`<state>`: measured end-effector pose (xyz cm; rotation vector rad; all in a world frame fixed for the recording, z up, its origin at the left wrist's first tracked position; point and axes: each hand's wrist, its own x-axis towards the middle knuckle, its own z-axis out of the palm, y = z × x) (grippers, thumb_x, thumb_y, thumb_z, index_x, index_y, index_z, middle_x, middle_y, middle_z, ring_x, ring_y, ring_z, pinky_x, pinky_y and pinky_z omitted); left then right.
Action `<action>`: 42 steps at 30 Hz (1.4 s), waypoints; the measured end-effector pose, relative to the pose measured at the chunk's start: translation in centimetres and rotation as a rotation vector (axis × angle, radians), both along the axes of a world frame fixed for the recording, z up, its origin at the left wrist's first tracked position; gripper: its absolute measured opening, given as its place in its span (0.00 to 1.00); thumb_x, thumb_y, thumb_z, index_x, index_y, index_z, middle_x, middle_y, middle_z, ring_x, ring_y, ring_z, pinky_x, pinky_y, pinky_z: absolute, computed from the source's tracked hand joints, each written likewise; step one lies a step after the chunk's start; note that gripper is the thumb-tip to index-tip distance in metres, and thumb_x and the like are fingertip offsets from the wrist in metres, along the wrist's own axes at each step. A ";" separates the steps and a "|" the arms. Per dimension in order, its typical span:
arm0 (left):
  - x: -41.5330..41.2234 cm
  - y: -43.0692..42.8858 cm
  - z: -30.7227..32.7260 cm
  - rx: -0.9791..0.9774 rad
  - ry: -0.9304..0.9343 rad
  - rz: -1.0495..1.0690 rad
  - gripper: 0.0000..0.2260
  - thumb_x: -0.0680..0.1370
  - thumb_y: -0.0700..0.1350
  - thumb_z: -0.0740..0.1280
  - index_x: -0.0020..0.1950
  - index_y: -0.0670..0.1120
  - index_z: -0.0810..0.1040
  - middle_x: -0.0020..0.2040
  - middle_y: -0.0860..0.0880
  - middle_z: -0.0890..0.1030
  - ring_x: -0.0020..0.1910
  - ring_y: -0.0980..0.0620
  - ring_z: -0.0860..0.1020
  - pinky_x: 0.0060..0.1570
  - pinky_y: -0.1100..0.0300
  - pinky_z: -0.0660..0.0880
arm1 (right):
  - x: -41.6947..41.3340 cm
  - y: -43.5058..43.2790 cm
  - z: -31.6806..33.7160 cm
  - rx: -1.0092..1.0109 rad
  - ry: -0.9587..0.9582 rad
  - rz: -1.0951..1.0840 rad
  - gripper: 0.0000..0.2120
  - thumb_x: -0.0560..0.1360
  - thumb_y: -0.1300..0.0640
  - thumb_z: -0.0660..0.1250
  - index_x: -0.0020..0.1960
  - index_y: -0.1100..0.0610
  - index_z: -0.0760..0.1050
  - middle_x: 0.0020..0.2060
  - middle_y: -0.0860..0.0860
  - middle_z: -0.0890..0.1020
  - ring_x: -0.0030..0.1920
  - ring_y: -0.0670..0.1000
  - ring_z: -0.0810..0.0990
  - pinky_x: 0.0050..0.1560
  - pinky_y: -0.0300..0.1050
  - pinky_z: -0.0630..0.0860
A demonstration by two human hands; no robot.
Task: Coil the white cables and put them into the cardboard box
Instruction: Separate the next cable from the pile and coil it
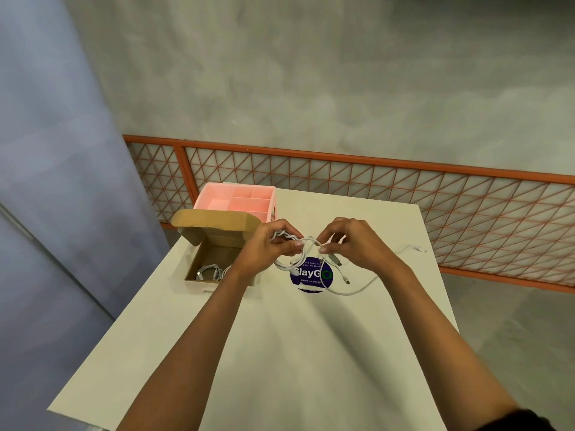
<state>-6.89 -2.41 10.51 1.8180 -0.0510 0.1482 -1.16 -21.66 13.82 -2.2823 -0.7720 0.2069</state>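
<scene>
Left hand (273,244): fingers curled round a twisted bundle of white cable (308,240), thumb pinching the turns. Right hand (351,241): fingertips pinching the same cable just at 3 o'clock of the bundle, the other fingers loosely bent. Both are held above the tabletop (280,353). One loose loop hangs between them over a round blue sticker (311,276).

Task items: the cardboard box (214,219) sits at 9 o'clock of the left hand, lid flap open and standing up. Coiled cables (208,270) already lie inside. A white tail (357,293) runs out toward 3 o'clock across the tabletop. Same cable or a second one: cannot tell.

Risks (judgement):
- Coil springs open if the left thumb eases; the cable looks smooth and stiffly elastic.
- Dangling plug (336,259) may thread through the hanging loop and knot it.
- Trailing tail may drag toward the tabletop edge and snag.
- Box is light card; a bump from the left forearm could shift it.

Materials: cable glossy, round, thin. Box brown, matte, creased at the folds. Pink organiser (217,203) at 11 o'clock, hard plastic, square compartments. Tabletop off-white, matte, flat.
</scene>
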 end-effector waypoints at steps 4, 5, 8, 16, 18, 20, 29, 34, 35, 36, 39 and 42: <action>0.1 -0.3 -0.1 0.034 0.025 0.014 0.08 0.71 0.35 0.73 0.48 0.36 0.80 0.40 0.46 0.81 0.38 0.54 0.82 0.44 0.58 0.81 | -0.1 0.5 -0.7 -0.001 -0.025 -0.023 0.03 0.71 0.58 0.73 0.44 0.57 0.82 0.36 0.51 0.82 0.35 0.45 0.76 0.34 0.32 0.70; 0.1 -0.3 -0.1 0.038 0.028 0.004 0.08 0.71 0.35 0.73 0.49 0.36 0.80 0.41 0.46 0.81 0.39 0.53 0.81 0.44 0.58 0.81 | -0.1 0.6 -1.0 0.004 -0.047 -0.032 0.03 0.71 0.58 0.73 0.43 0.57 0.82 0.36 0.51 0.81 0.35 0.44 0.76 0.35 0.32 0.69; 0.0 -0.5 -0.2 -0.010 0.000 -0.026 0.08 0.72 0.34 0.71 0.50 0.35 0.80 0.42 0.47 0.81 0.40 0.56 0.81 0.43 0.64 0.77 | 0.0 0.7 -1.6 0.052 -0.080 -0.083 0.01 0.71 0.60 0.73 0.42 0.58 0.82 0.36 0.49 0.79 0.35 0.42 0.75 0.33 0.28 0.68; 0.3 -1.2 0.1 -0.080 -0.092 0.037 0.07 0.73 0.34 0.70 0.51 0.39 0.80 0.44 0.47 0.80 0.43 0.61 0.78 0.44 0.68 0.75 | -1.1 1.7 -3.0 0.629 0.418 -0.265 0.02 0.73 0.66 0.70 0.45 0.63 0.79 0.38 0.58 0.84 0.36 0.51 0.84 0.41 0.41 0.82; 0.5 -1.3 0.1 -0.060 -0.107 0.054 0.07 0.74 0.34 0.70 0.50 0.41 0.80 0.44 0.50 0.80 0.43 0.62 0.78 0.44 0.69 0.74 | -1.5 2.0 -2.8 0.729 0.571 -0.294 0.04 0.73 0.66 0.70 0.47 0.64 0.78 0.39 0.60 0.84 0.35 0.51 0.84 0.38 0.40 0.81; 0.7 -1.3 0.0 -0.030 -0.121 0.060 0.06 0.74 0.35 0.70 0.49 0.42 0.80 0.43 0.51 0.80 0.43 0.62 0.78 0.44 0.69 0.73 | -1.6 2.1 -2.7 0.758 0.675 -0.314 0.05 0.73 0.67 0.69 0.48 0.64 0.77 0.40 0.62 0.84 0.35 0.53 0.84 0.39 0.42 0.82; 0.9 -1.6 0.0 0.069 -0.183 0.094 0.06 0.74 0.34 0.70 0.48 0.43 0.81 0.42 0.54 0.79 0.42 0.65 0.76 0.45 0.71 0.72 | -1.6 2.0 -2.5 0.698 0.768 -0.148 0.07 0.77 0.66 0.62 0.47 0.61 0.78 0.41 0.57 0.85 0.44 0.54 0.84 0.50 0.46 0.80; 1.1 -1.2 0.0 0.109 -0.195 0.111 0.05 0.74 0.35 0.69 0.49 0.41 0.81 0.42 0.54 0.79 0.43 0.65 0.77 0.45 0.71 0.74 | -1.7 1.9 -2.8 0.621 0.726 -0.081 0.06 0.77 0.57 0.67 0.50 0.59 0.80 0.45 0.56 0.85 0.46 0.53 0.84 0.52 0.49 0.79; 1.1 -1.2 0.0 0.118 -0.197 0.108 0.05 0.74 0.35 0.69 0.48 0.42 0.81 0.42 0.54 0.79 0.43 0.65 0.76 0.45 0.71 0.74 | -1.7 1.9 -2.8 0.614 0.704 -0.081 0.06 0.76 0.57 0.68 0.49 0.59 0.80 0.45 0.56 0.85 0.45 0.52 0.85 0.50 0.47 0.79; 1.2 -1.2 0.0 0.123 -0.200 0.104 0.05 0.74 0.35 0.70 0.48 0.42 0.81 0.42 0.54 0.79 0.43 0.65 0.76 0.45 0.71 0.74 | -1.7 1.9 -2.9 0.613 0.689 -0.089 0.06 0.75 0.57 0.68 0.49 0.59 0.80 0.45 0.56 0.85 0.43 0.51 0.84 0.48 0.46 0.79; 1.1 -1.2 -0.1 0.131 -0.199 0.089 0.05 0.74 0.35 0.70 0.49 0.41 0.81 0.42 0.54 0.80 0.43 0.65 0.77 0.45 0.71 0.73 | -1.5 2.1 -3.1 0.583 0.678 -0.100 0.04 0.76 0.58 0.68 0.47 0.59 0.80 0.43 0.56 0.85 0.40 0.49 0.84 0.44 0.42 0.77; 1.0 -1.1 -0.2 0.129 -0.206 0.061 0.05 0.74 0.36 0.69 0.49 0.40 0.81 0.44 0.52 0.80 0.44 0.65 0.77 0.44 0.73 0.72 | -1.3 2.1 -3.2 0.558 0.676 -0.068 0.04 0.77 0.58 0.66 0.47 0.58 0.79 0.41 0.54 0.84 0.41 0.48 0.83 0.46 0.42 0.78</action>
